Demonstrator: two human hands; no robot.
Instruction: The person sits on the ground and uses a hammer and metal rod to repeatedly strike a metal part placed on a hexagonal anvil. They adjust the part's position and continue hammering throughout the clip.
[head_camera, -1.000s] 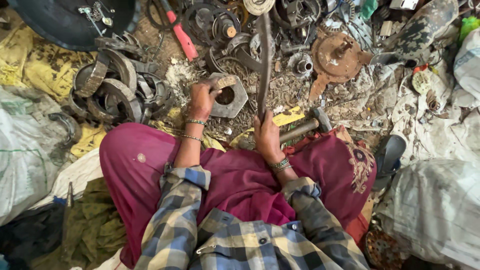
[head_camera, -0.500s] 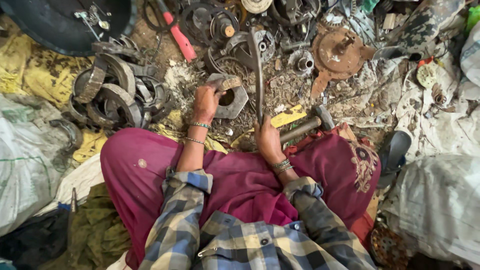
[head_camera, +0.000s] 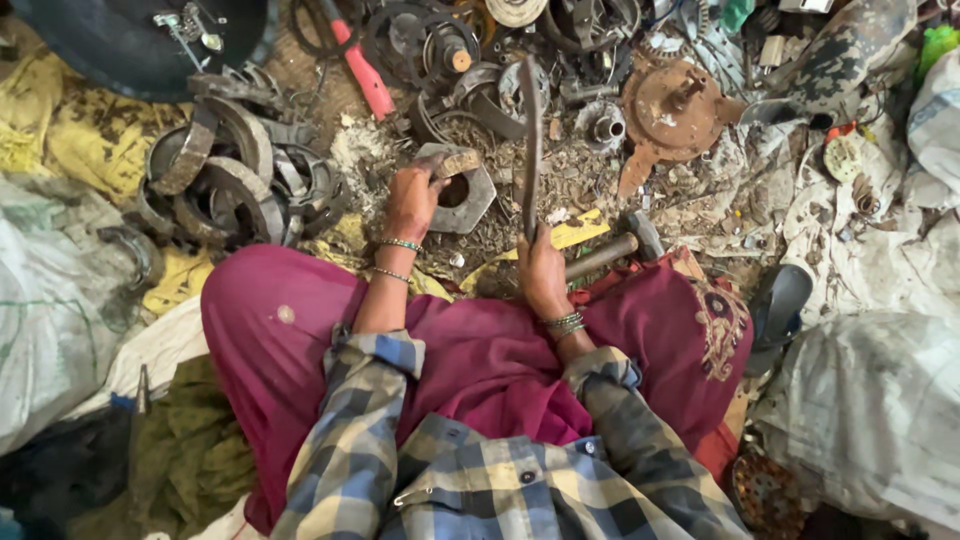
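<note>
My left hand (head_camera: 411, 201) grips a small rusty metal piece (head_camera: 455, 164) and rests it on top of a big grey hexagonal nut (head_camera: 478, 203) on the ground in front of my knees. My right hand (head_camera: 541, 274) is closed round the lower end of a long, flat, dark metal bar (head_camera: 531, 140), which stands raised and points away from me, just right of the nut. Both wrists wear bangles, and the sleeves are plaid. A hammer (head_camera: 612, 250) lies on the ground beside my right hand.
Scrap covers the ground: curved brake shoes (head_camera: 222, 175) at the left, a red-handled tool (head_camera: 362, 72), a rusty round hub (head_camera: 674, 103), rings and gears at the back. White sacks (head_camera: 880, 420) lie at right and left. A sandal (head_camera: 778, 305) sits by my right knee.
The raised bar has swung down and a little right, its tip lower in the view. My left hand stays at the hexagonal nut, holding the small piece there.
</note>
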